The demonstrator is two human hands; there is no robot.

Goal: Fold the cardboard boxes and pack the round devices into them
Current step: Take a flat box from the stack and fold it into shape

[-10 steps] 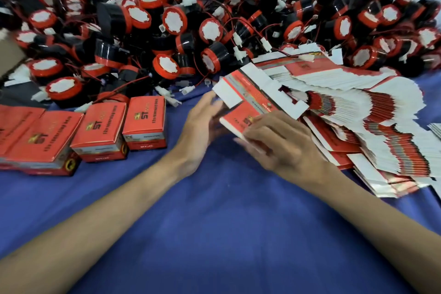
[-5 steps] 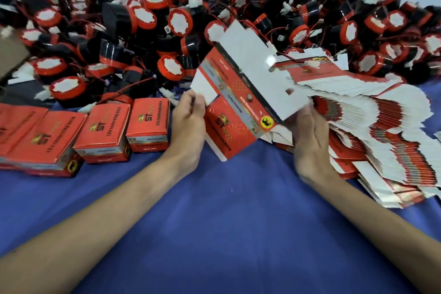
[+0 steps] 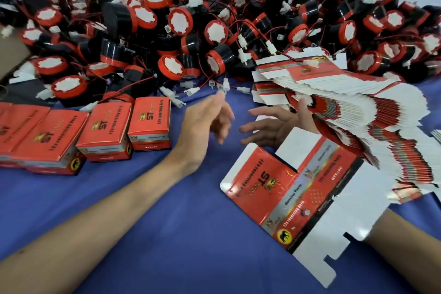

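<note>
The left hand [image 3: 207, 124] hovers above the bench [image 3: 179, 234] with its fingers spread and relaxed, holding nothing; it is blurred, so finer detail cannot be told. The right hand [image 3: 272, 126] is also spread, its fingers pointing to the left and its thumb raised against the stack of flat boxes [image 3: 358, 107], and it pinches nothing that I can see. The one flat box [image 3: 293, 188] taken for folding lies unfolded in front, tilted, and it covers the right wrist and forearm; whether it rests on the arm or on the bench, I cannot tell. This is the first risk, in my judgement: as no finger holds the flat box, a movement of the right arm may let it slide off to the bench edge or turn over, and then time is lost to find the correct fold lines again. The second risk is the stack itself, which is fanned out and leans toward the hand; a push from the thumb or the wrist could make many sheets slip down over the working place. Third, the round devices [image 3: 214, 31] lie in a dense pile with thin wires and white connectors [image 3: 193, 90] crossing each other, so pulling one device may drag its neighbours onto the folded boxes [image 3: 148, 124] which stand just beside the pile at the left.
</note>
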